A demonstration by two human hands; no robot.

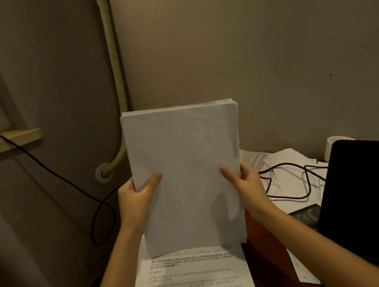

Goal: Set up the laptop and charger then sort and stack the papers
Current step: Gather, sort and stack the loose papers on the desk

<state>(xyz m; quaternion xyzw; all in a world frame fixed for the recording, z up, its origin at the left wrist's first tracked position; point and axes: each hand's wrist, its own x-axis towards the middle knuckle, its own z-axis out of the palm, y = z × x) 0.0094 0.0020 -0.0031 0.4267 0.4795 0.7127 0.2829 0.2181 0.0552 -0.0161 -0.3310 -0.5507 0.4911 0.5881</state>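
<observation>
I hold a thick stack of white papers (184, 158) upright in the middle of the view, blank side toward me, its lower edge resting on a printed sheet (192, 280) lying on the desk. My left hand (135, 199) grips the stack's left edge, thumb on the front. My right hand (247, 184) grips the right edge the same way. The open laptop (371, 196) stands at the right with a dark screen. A black charger cable (292, 178) loops over loose papers (282, 162) behind my right hand.
A white cup (335, 145) stands behind the laptop against the wall. A dark flat object (307, 214) lies left of the laptop. The reddish desk surface (265, 249) shows beside the printed sheet. Another black cable (68, 181) hangs from the windowsill (7, 143) at left.
</observation>
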